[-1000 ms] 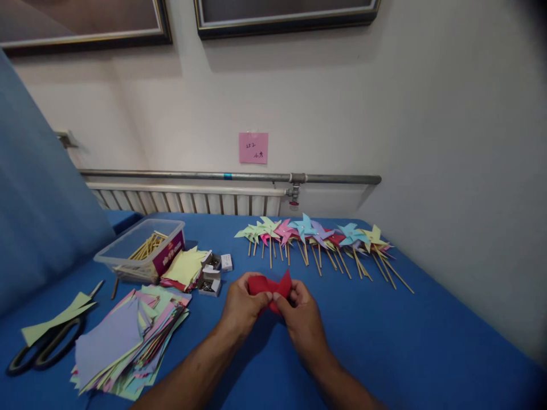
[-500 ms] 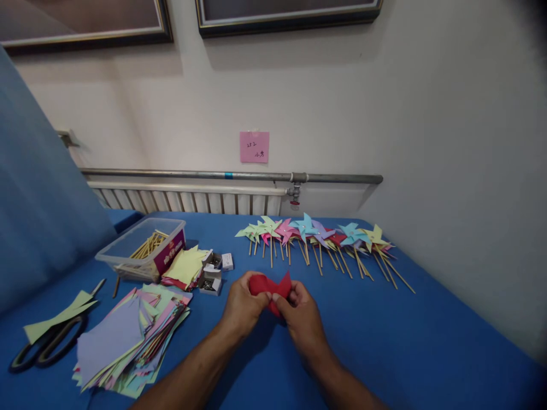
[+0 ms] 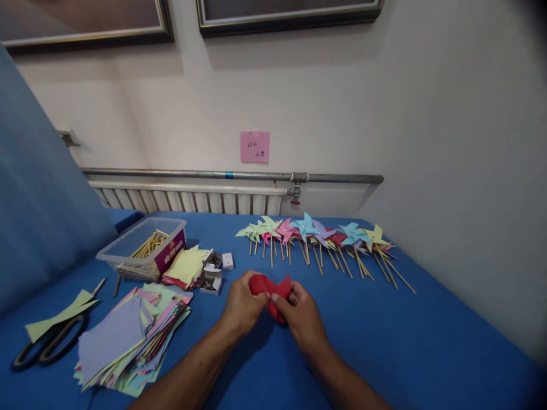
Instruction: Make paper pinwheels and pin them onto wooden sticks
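Observation:
A piece of red paper [image 3: 280, 289] is held between both hands above the middle of the blue table, its corners curled inward. My left hand [image 3: 244, 300] pinches its left side, thumb pressed near the centre. From the right, my right hand [image 3: 301, 312] grips it too, with the two thumb tips almost meeting. Finished paper pinwheels [image 3: 305, 226] on sticks lie in a row beyond the hands. Left of my left hand stand small open boxes of metal pins [image 3: 210, 283], beside a pile of yellow and red paper pieces [image 3: 186, 266].
A clear plastic bin [image 3: 141, 245] of wooden sticks stands at the back left. In front of it lies a stack of coloured paper sheets [image 3: 113, 341]. Black-handled scissors [image 3: 60, 341] rest at far left under a green paper strip [image 3: 64, 316]. A wall borders the right.
Both hands stay at the same spot on the red paper. The paper's right corner has dipped slightly; little else differs.

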A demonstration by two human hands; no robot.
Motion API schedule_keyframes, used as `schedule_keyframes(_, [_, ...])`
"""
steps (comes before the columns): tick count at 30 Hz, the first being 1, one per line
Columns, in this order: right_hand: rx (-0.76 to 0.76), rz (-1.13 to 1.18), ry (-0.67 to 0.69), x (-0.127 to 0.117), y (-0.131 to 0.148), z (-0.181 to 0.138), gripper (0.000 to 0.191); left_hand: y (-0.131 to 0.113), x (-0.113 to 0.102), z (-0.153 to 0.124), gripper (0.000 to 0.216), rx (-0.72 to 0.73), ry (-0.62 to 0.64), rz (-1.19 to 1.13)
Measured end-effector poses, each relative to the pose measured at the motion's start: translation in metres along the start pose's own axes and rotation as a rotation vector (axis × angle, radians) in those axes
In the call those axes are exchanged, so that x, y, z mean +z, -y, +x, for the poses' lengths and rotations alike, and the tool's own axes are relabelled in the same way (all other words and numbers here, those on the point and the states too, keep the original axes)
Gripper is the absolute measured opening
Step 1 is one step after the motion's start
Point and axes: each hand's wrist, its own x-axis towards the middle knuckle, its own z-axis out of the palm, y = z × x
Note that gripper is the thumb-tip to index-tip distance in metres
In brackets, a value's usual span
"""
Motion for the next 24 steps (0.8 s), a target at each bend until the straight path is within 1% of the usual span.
schedule_keyframes(4, [0.035, 0.007, 0.027, -0.0018, 0.0006, 0.0006, 0.030, 0.0027, -0.0012, 0.0018, 0.029, 0.015, -0.012, 0.028])
schedule_keyframes(10, [0.099, 0.057, 0.065, -0.0009, 0.0067, 0.0011, 0.034, -0.0016, -0.0048, 0.0029, 0.026, 0.002, -0.007, 0.054])
schedule_keyframes(14, [0.084, 0.072, 0.054, 0.0004, 0.0077, 0.0002, 0.031, -0.0038, -0.0075, 0.0035, 0.026, -0.024, 0.034, 0.025])
schedule_keyframes(18, [0.051, 0.030, 0.029, -0.0007, 0.0039, 0.0005, 0.025, -0.0028, -0.0091, 0.0033, 0.028, -0.057, 0.065, 0.011])
schedule_keyframes(24, [0.034, 0.011, 0.022, 0.0002, 0.0009, -0.0003, 0.025, -0.0028, -0.0095, 0.0024, 0.030, -0.040, 0.071, 0.035])
